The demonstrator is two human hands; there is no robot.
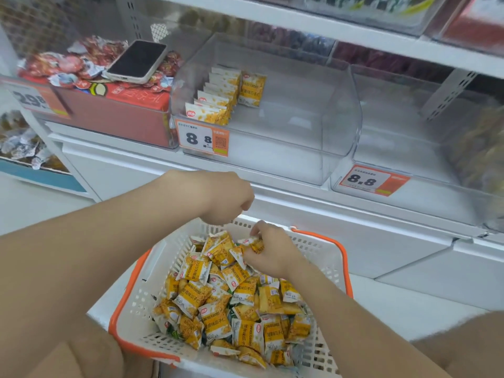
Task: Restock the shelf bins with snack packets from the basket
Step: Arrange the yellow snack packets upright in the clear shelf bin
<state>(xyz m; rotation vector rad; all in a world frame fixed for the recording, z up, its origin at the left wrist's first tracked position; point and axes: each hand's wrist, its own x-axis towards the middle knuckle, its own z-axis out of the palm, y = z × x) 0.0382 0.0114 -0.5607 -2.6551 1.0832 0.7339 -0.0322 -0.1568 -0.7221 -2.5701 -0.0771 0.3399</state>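
White shop shelving [272, 197] fills the view, carrying 2 clear bins with 8.8 price tags. The left bin [300, 148] holds a short row of yellow packets [215, 105] at its left side. Below it, a white basket [174, 257] with an orange rim holds a heap of snack packets [218, 309]. The left hand [226, 197] hangs over the basket's far edge, fingers curled, with nothing visible in them. The right hand [268, 255] reaches into the heap's far end and pinches 1 packet [256, 245] between thumb and fingers.
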